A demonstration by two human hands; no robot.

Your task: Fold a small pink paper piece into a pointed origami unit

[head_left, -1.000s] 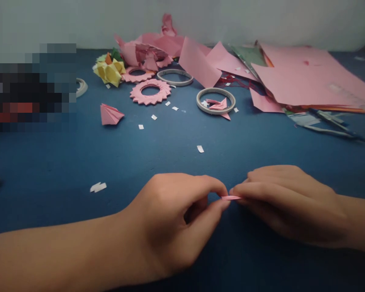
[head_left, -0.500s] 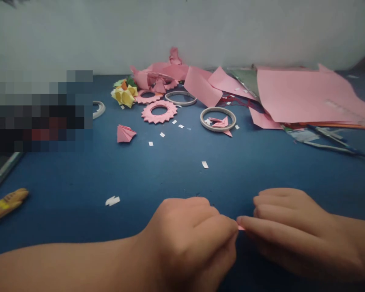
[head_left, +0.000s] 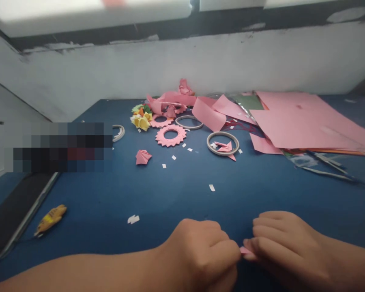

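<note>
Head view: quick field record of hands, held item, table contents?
left hand: closed, pinching small pink paper piece
right hand: pinching the same piece from the other side
surface: blue table
mid table: pink paper ring, folded pink unit, tape ring with pink scraps inside
far right: pink paper sheets
left: yellow object, kind unclear
scattered: white paper bits

Pink paper piece (head_left: 245, 250) matt; blue table cover (head_left: 170, 194) matt, cloth-like.
</note>
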